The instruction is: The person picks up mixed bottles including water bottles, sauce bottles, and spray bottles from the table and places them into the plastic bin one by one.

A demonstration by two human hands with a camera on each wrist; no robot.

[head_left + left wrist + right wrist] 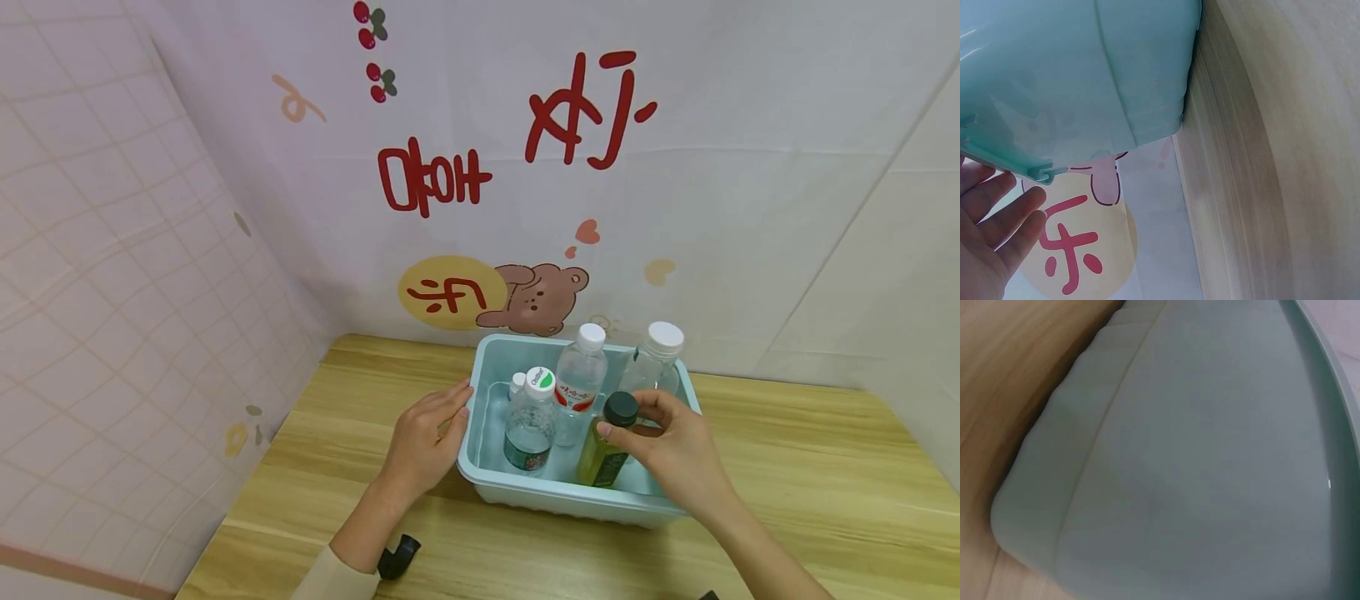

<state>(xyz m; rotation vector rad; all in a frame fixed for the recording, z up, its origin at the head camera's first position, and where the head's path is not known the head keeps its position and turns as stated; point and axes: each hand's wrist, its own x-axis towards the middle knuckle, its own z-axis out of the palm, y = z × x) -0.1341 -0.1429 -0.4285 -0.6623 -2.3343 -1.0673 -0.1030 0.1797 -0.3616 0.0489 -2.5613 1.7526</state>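
Observation:
A light blue plastic bin (480,467) stands on the table with several bottles in it. My right hand (678,446) pinches a green bottle with a black cap (600,458) near its top, inside the bin at the front right. Against the bin's left rim rest the extended fingers of my left hand (427,437); the left wrist view shows that hand (997,231) beside the rim. The right wrist view holds only the bin's outer wall (1210,456), and the right hand is out of that frame.
In the bin also stand a clear bottle with a green-and-white cap (530,425), a tall white-capped bottle (581,371), a wide white-lidded jar (652,358) and a small white cap (517,382). A black curved object (399,557) lies by the left forearm. Behind hangs a printed cloth (480,100).

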